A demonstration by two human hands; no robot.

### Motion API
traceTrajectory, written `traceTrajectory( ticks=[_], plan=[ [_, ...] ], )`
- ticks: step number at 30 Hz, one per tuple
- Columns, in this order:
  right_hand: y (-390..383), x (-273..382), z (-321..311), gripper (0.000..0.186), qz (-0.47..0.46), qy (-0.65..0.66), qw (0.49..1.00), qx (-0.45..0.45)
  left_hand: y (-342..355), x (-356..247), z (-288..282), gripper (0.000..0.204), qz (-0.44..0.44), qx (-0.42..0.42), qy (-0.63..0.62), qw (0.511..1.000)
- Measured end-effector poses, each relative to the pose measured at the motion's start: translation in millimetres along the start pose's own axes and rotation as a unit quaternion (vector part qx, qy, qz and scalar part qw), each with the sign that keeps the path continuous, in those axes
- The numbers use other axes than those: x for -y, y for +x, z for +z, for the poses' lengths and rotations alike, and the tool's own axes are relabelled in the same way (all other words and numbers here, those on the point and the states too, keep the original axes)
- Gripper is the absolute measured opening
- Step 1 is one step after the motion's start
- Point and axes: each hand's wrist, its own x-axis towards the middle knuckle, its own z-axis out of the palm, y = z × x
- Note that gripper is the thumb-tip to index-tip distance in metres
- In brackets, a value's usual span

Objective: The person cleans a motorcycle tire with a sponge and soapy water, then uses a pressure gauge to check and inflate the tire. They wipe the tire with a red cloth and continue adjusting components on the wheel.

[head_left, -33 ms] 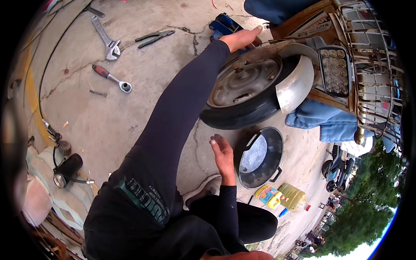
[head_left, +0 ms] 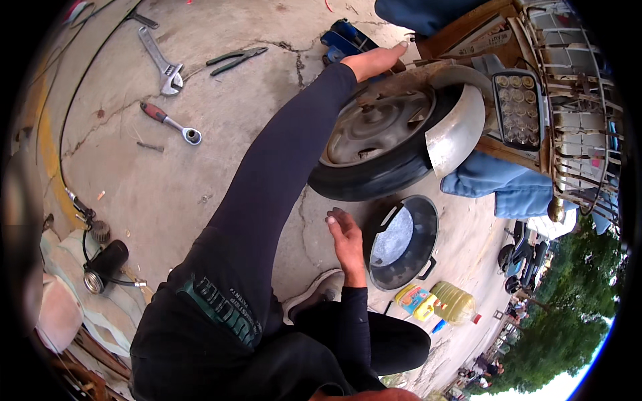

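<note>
My right hand (head_left: pixel 346 244) is open and empty, fingers loosely curved, left of a black handled pan (head_left: pixel 418 234) with a grey round patch inside. My left hand is not clearly in view; unidentifiable skin shows at the bottom edge. My outstretched dark-clad leg (head_left: pixel 274 160) ends in a bare foot (head_left: pixel 371 61) by a blue tool (head_left: pixel 338 43), partly hidden, and a wheel (head_left: pixel 374 134) with black tyre and bent metal mudguard (head_left: pixel 451 137). An adjustable wrench (head_left: pixel 160 60), pliers (head_left: pixel 237 60) and a red-handled ratchet (head_left: pixel 170 123) lie on the concrete.
A pump-like gauge with hose (head_left: pixel 103 264) lies at left. Two oil containers (head_left: pixel 451 301) sit below the pan. The vehicle's rusty basket (head_left: pixel 578 107), lamp (head_left: pixel 516 107) and blue cloth (head_left: pixel 481 174) are at right. Parked scooters (head_left: pixel 521 257), trees and distant people are beyond.
</note>
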Motion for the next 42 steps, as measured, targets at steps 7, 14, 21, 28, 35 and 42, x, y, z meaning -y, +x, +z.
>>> traceTrajectory(
  ticks=[7,14,21,28,35,42],
  plan=[
    [0,17,-9,0.041,-0.039,-0.026,0.998,-0.046,49,11,47,0.058,0.105,-0.088,0.269,0.953],
    [-4,1,-8,0.045,-0.036,0.006,0.999,-0.039,85,42,36,0.039,0.247,-0.05,0.256,0.933],
    [-13,12,-13,0.043,-0.044,-0.008,0.998,-0.048,53,-9,37,0.039,0.009,0.035,-0.143,0.989],
    [-18,18,-15,0.046,-0.047,0.035,0.997,-0.04,61,-1,42,0.043,-0.099,0.227,-0.501,0.829],
    [-21,26,-19,0.049,-0.065,0.042,0.996,-0.048,42,-5,46,0.04,-0.066,0.099,-0.278,0.953],
    [-17,49,-3,0.062,-0.162,0.119,0.965,-0.168,44,-6,41,0.041,-0.106,0.103,-0.276,0.95]
  ],
)
